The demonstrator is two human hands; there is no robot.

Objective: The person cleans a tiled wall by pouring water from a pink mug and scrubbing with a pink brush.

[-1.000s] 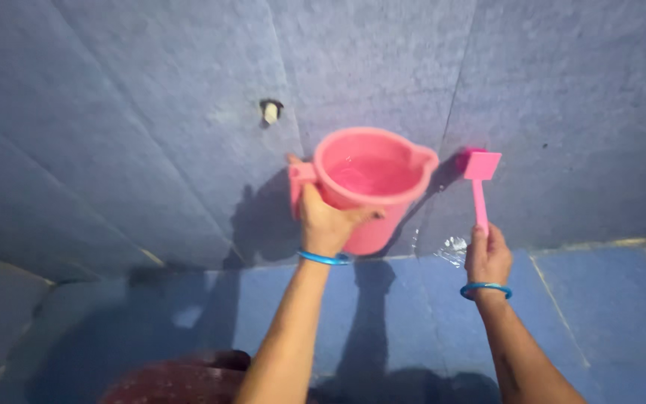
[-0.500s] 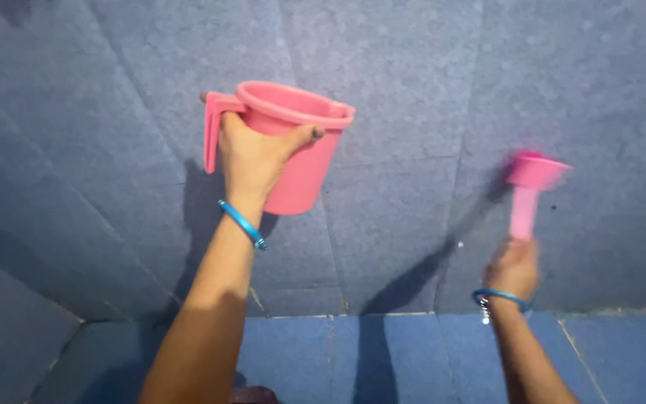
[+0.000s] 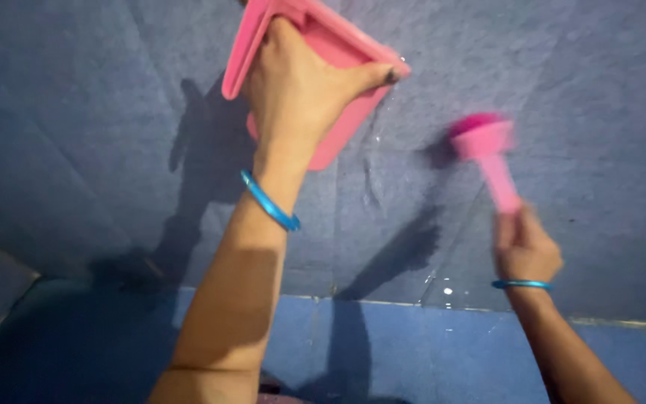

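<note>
The left hand [image 3: 297,93] is raised high against the blue tiled wall [image 3: 76,135], wrapped tightly around a pink plastic jug [image 3: 330,52] – the thumb hooks over the rim while the fingers grip the body, and the flat handle sticks out to the left of the hand. The jug sits at the top edge of the view, tilted with its rim toward the right, and part of it is cut off by the frame. A blue bangle [image 3: 269,202] circles the left wrist. Lower and to the right, the right hand [image 3: 526,251] is closed on the handle of a pink brush [image 3: 487,153], whose head points up close to the wall; the brush is blurred, so its bristles cannot be made out. A second blue bangle [image 3: 521,284] rings the right wrist. Wet streaks glisten on the wall between the two hands – and below it runs the blue tiled floor [image 3: 413,344]
</note>
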